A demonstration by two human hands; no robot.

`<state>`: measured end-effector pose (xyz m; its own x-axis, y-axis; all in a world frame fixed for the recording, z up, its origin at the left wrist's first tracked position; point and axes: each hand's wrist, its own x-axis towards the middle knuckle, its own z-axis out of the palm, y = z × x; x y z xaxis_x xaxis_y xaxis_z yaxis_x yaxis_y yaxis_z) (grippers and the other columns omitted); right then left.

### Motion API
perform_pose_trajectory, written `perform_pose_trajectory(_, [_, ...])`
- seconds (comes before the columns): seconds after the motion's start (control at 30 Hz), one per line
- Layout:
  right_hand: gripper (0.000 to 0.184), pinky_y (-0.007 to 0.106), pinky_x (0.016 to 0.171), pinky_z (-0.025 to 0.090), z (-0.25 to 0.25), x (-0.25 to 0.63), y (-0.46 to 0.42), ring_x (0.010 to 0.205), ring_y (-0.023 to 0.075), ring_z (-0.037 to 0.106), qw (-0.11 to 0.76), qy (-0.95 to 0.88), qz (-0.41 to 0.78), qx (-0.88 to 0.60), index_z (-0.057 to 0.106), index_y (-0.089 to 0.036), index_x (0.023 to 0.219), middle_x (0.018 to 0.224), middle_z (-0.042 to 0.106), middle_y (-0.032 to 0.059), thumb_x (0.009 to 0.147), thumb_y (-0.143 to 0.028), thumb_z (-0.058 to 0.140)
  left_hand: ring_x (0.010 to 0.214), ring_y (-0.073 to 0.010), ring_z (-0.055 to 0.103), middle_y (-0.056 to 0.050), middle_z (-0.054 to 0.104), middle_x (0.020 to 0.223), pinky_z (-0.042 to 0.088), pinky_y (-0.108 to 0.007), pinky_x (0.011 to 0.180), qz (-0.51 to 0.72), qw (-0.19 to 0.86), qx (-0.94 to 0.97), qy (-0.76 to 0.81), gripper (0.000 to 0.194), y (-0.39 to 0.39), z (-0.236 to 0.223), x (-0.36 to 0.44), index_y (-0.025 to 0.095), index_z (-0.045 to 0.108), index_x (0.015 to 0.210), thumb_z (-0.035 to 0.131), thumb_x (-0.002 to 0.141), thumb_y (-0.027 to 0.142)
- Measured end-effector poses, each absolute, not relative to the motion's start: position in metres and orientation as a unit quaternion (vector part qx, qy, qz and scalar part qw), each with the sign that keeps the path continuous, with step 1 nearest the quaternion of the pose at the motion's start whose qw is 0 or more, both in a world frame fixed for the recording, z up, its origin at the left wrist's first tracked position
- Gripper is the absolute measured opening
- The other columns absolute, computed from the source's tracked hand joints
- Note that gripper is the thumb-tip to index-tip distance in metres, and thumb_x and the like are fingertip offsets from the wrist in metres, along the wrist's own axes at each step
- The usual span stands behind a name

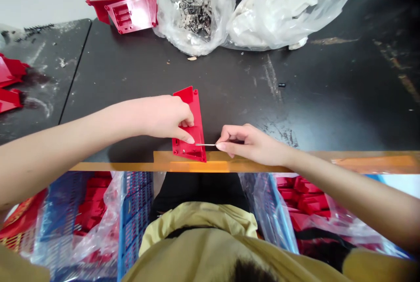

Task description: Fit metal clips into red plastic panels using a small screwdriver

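Left hand [164, 118]: fingers clamp the long red plastic bracket [197, 113].
Right hand [252, 144]: fingertips pinch a thin metal pin [206, 144].
Pin tip: meets bracket, crossing its long axis.

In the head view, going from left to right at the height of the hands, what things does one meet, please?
red plastic pieces → left hand → red plastic part → thin metal pin → right hand
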<state>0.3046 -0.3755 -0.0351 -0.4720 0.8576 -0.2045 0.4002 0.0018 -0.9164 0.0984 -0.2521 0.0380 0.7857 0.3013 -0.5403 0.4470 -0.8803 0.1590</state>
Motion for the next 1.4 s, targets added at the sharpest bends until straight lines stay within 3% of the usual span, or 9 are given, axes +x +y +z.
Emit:
perform_pose_trajectory(0.1, [0.027,0.02,0.05,0.032,-0.037,0.307,-0.377,0.051,0.0071,0.04,0.229,-0.701,0.49,-0.466,0.062,-0.017,0.08,0.058,0.054,-0.0054,0.093,-0.039,0.056,0.092,-0.0206,0.069,-0.002,0.075,0.108,0.044,-0.028,0.073,-0.235,0.185,0.93,0.215,0.036,-0.253,0.036,0.085,0.025,0.071,0.111,0.058,0.089,0.051])
perform_pose_trajectory(0.23, [0.023,0.021,0.052,0.031,-0.037,0.303,-0.377,0.05,0.0065,0.04,0.221,-0.752,0.424,-0.453,0.065,-0.018,0.082,0.057,0.053,-0.0062,0.094,-0.036,0.057,0.093,-0.022,0.068,-0.004,0.073,0.113,0.044,-0.029,0.075,-0.232,0.185,0.925,0.239,0.045,-0.261,0.036,0.082,0.022,0.067,0.116,0.058,0.088,0.055])
perform_pose_trajectory(0.43, [0.024,0.023,0.053,0.029,-0.038,0.298,-0.376,0.049,0.0079,0.042,0.196,-0.784,0.361,-0.465,0.064,-0.019,0.083,0.055,0.052,-0.0058,0.096,-0.035,0.052,0.077,-0.0225,0.067,-0.006,0.071,0.097,0.039,-0.03,0.064,-0.271,0.123,0.927,0.228,0.047,-0.272,0.041,0.099,0.019,0.067,0.101,0.063,0.081,0.061])
perform_pose_trajectory(0.67, [0.026,0.026,0.054,0.026,-0.04,0.296,-0.383,0.048,0.0101,0.045,0.162,-0.793,0.318,-0.493,0.061,-0.02,0.082,0.059,0.057,-0.003,0.097,-0.036,0.047,0.073,-0.0278,0.069,-0.007,0.072,0.085,0.031,-0.032,0.054,-0.261,0.022,0.94,0.217,0.042,-0.278,0.035,0.106,0.019,0.064,0.092,0.064,0.077,0.059])
perform_pose_trajectory(0.93, [0.025,0.026,0.054,0.024,-0.037,0.295,-0.384,0.047,0.01,0.042,0.15,-0.786,0.327,-0.504,0.061,-0.02,0.082,0.058,0.054,-0.0036,0.096,-0.035,0.048,0.083,-0.03,0.069,-0.005,0.072,0.093,0.035,-0.032,0.058,-0.286,0.04,0.918,0.271,0.046,-0.283,0.038,0.11,0.021,0.064,0.098,0.064,0.076,0.061])
perform_pose_trajectory(1.17, [0.025,0.026,0.055,0.025,-0.039,0.293,-0.382,0.05,0.0104,0.043,0.152,-0.791,0.321,-0.497,0.061,-0.021,0.082,0.059,0.055,-0.0028,0.096,-0.036,0.047,0.081,-0.0291,0.069,-0.008,0.072,0.088,0.04,-0.032,0.061,-0.311,0.02,0.912,0.265,0.039,-0.287,0.043,0.117,0.018,0.064,0.093,0.062,0.078,0.054])
perform_pose_trajectory(1.4, [0.025,0.027,0.057,0.024,-0.036,0.292,-0.384,0.052,0.0115,0.046,0.128,-0.789,0.322,-0.507,0.059,-0.02,0.082,0.061,0.055,-0.0019,0.096,-0.036,0.046,0.081,-0.0286,0.069,-0.005,0.071,0.083,0.038,-0.03,0.061,-0.309,0.023,0.908,0.282,0.041,-0.284,0.041,0.116,0.02,0.065,0.09,0.064,0.076,0.058])
